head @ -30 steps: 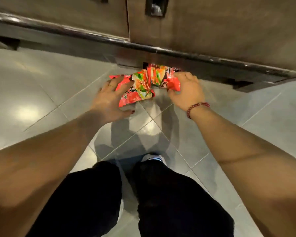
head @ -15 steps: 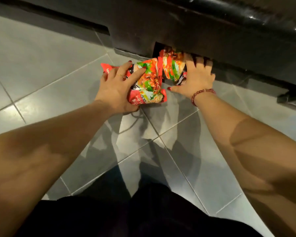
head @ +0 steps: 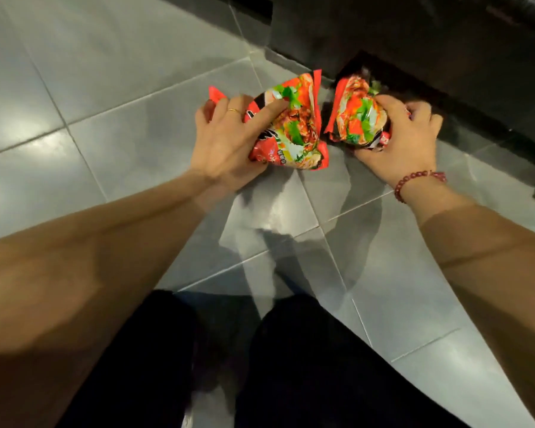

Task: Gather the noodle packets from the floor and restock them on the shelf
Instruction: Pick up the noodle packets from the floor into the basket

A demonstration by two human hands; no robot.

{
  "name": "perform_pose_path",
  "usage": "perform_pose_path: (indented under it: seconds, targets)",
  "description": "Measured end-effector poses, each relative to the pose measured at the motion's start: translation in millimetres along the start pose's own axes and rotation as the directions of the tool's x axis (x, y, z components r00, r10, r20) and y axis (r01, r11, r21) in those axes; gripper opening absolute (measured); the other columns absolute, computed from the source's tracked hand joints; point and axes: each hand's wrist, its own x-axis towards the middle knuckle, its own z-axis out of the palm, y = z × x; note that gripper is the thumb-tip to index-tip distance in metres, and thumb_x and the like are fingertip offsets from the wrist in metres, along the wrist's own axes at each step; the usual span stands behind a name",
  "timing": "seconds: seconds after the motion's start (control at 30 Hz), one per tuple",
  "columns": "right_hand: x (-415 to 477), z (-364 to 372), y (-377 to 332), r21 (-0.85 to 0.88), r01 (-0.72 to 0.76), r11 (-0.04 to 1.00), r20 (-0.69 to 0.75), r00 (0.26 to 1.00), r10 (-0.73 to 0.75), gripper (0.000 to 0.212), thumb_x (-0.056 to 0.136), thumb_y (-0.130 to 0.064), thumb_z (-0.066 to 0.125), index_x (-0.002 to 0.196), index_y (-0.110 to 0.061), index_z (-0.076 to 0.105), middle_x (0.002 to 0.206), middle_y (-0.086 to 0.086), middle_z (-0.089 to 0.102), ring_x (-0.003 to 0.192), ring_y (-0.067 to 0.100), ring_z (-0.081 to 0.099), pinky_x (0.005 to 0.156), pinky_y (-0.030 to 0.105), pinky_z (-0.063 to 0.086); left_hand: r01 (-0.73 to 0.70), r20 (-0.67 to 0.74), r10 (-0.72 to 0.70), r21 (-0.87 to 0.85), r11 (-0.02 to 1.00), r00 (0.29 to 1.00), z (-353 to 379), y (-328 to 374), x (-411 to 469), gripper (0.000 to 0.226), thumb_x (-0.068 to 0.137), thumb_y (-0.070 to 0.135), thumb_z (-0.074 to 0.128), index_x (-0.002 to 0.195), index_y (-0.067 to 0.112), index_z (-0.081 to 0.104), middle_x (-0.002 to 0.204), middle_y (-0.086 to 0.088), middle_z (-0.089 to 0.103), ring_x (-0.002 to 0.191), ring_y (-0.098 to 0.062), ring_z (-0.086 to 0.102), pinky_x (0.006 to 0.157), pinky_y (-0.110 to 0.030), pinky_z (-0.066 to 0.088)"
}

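Head view: the left hand [head: 226,143] grips the left packet [head: 294,131], a red noodle pkt w/ green print. The index finger lies long across its face, the other fingers are curled over its far edge, and the thumb is hidden below. A red corner shows past these fingers; if it belongs to a second pkt, I cannot tell. The right hand [head: 405,137] grips the right packet [head: 355,118], w/ fingers curled round its far side and the thumb at the near lower edge. Both pkts are low at the floor [head: 105,88], just beside each other but apart. The right one is at the mouth of a recess [head: 393,78] in the dark base [head: 414,35] of the furniture. If they touch the tiles or are just lifted, I cannot tell.

To do this step well, in my judgement: hold each pkt by its body, not only by the sealed fin, bc the film looks slippery. Do not squeeze hard; the noodle block inside probably breaks easily. Draw the right one clear of the recess before rising, and look under the base for more pkts.

Surface & room: grey glossy tiles w/ pale joints and lamp reflections, so probably slippery under the feet. The shelf itself is not in view. Black trousers [head: 167,366] fill the bottom edge.
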Motion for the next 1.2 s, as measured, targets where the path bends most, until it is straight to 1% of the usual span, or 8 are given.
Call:
perform_pose_path:
  seconds: [0.17, 0.37, 0.57, 0.77, 0.87, 1.0, 1.1, 1.2]
  targets:
    - [-57.8, -24.0, -51.9, 0.119, -0.072, 0.99, -0.024, 0.997, 0.075, 0.082, 0.069, -0.041, 0.078, 0.141, -0.029, 0.041, 0.135, 0.017, 0.038, 0.123, 0.039, 0.034, 0.105, 0.036, 0.029, 0.277, -0.033, -0.278, -0.042, 0.96, 0.96, -64.0, -18.8, -82.2, 0.082, 0.071, 0.068, 0.045, 0.145, 0.033, 0.037, 0.13, -0.016, 0.047, 0.118, -0.035, 0.044, 0.104, -0.054, 0.024]
    - [-107.4, -71.9, -148.1, 0.277, -0.254, 0.927, -0.012, 0.963, 0.268, 0.08, 0.069, -0.043, 0.076, 0.14, -0.034, 0.04, 0.135, 0.011, 0.038, 0.124, 0.032, 0.034, 0.106, 0.03, 0.026, 0.508, -0.163, -0.522, -0.122, 0.852, 0.837, -155.7, -41.5, -164.7, 0.077, 0.073, 0.042, 0.063, 0.144, 0.033, 0.036, 0.131, -0.015, 0.046, 0.121, -0.035, 0.041, 0.108, -0.053, 0.024]
    - [-163.0, -133.1, -262.0, 0.232, 0.035, 0.972, 0.06, 0.997, -0.05, 0.084, 0.065, -0.044, 0.077, 0.14, -0.033, 0.042, 0.13, 0.013, 0.041, 0.117, 0.037, 0.038, 0.105, 0.042, 0.034, 0.673, -0.218, -0.725, -0.271, 0.688, 0.654, -264.1, -41.3, -227.8, 0.084, 0.068, 0.046, 0.063, 0.146, 0.035, 0.032, 0.131, -0.014, 0.044, 0.124, -0.034, 0.04, 0.104, -0.051, 0.03]
    - [-216.7, -222.7, -381.8, 0.188, 0.331, 0.924, 0.136, 0.923, -0.359, 0.084, 0.066, -0.043, 0.079, 0.141, -0.032, 0.042, 0.135, 0.011, 0.04, 0.126, 0.032, 0.034, 0.099, 0.038, 0.036, 0.757, -0.199, -0.882, -0.455, 0.469, 0.427, -379.2, -32.3, -306.5, 0.086, 0.065, 0.038, 0.072, 0.143, 0.037, 0.037, 0.125, -0.012, 0.048, 0.117, -0.033, 0.044, 0.096, -0.044, 0.035]
    - [-248.7, -272.0, -442.1, 0.234, 0.384, 0.893, 0.145, 0.895, -0.422, 0.083, 0.064, -0.046, 0.078, 0.138, -0.036, 0.044, 0.133, 0.008, 0.042, 0.122, 0.032, 0.037, 0.1, 0.041, 0.039, 0.765, -0.194, -0.929, -0.528, 0.369, 0.314, -442.6, -24.2, -361.8, 0.087, 0.063, 0.036, 0.075, 0.142, 0.036, 0.04, 0.122, -0.012, 0.049, 0.113, -0.032, 0.048, 0.096, -0.044, 0.037]
    - [-296.1, -341.4, -521.4, 0.315, 0.421, 0.851, 0.119, 0.872, -0.475, 0.079, 0.064, -0.045, 0.079, 0.136, -0.037, 0.047, 0.131, 0.005, 0.044, 0.12, 0.029, 0.037, 0.092, 0.026, 0.032, 0.744, -0.179, -0.968, -0.62, 0.249, 0.174, -530.4, -9.2, -436.6, 0.089, 0.058, 0.04, 0.071, 0.141, 0.04, 0.039, 0.124, -0.013, 0.048, 0.114, -0.032, 0.05, 0.099, -0.048, 0.043]
    - [-327.0, -378.7, -571.0, 0.355, 0.477, 0.804, 0.09, 0.839, -0.537, 0.079, 0.064, -0.045, 0.079, 0.136, -0.037, 0.047, 0.129, 0.005, 0.044, 0.12, 0.028, 0.036, 0.092, 0.028, 0.035, 0.722, -0.181, -0.979, -0.665, 0.191, 0.092, -589.3, -1.9, -482.0, 0.091, 0.056, 0.037, 0.073, 0.141, 0.04, 0.039, 0.123, -0.012, 0.047, 0.113, -0.032, 0.051, 0.098, -0.049, 0.045]
    - [-346.8, -403.2, -611.3, 0.37, 0.538, 0.757, 0.058, 0.8, -0.597, 0.079, 0.064, -0.045, 0.08, 0.135, -0.036, 0.047, 0.13, 0.005, 0.043, 0.121, 0.028, 0.036, 0.096, 0.035, 0.039, 0.677, -0.229, -0.973, -0.717, 0.166, -0.003, -634.0, -1.2, -512.6, 0.09, 0.06, 0.029, 0.08, 0.142, 0.037, 0.041, 0.122, -0.012, 0.049, 0.114, -0.025, 0.047, 0.096, -0.035, 0.042]
